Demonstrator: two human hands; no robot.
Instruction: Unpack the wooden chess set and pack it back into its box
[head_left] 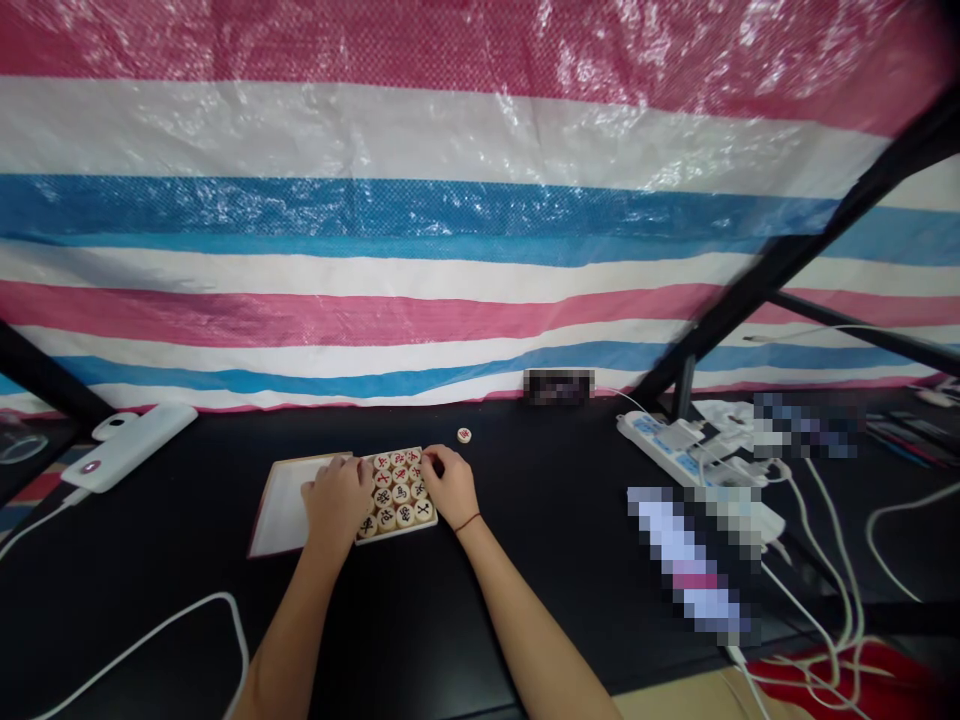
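A shallow white box (396, 537) on the black table holds rows of round, cream-coloured xiangqi pieces (401, 493) with red and black characters. My left hand (339, 497) lies over the box's left side and the adjoining open lid, thumb apart from the fingers. Its fingertips touch the left-hand pieces, and nothing is seen held. At the upper right corner of the box is my right hand (451, 485), its fingers curled together against the edge; what they grip, if anything, is hidden. A single loose piece (464, 436) with a red character sits behind the box.
The lid (281, 508) lies flat on the left. A white power bank (135, 447) with a cable is at the far left. A power strip (660, 445), plugs and tangled white cables (832, 540) occupy the right. Striped plastic sheeting (450, 330) hangs behind the table.
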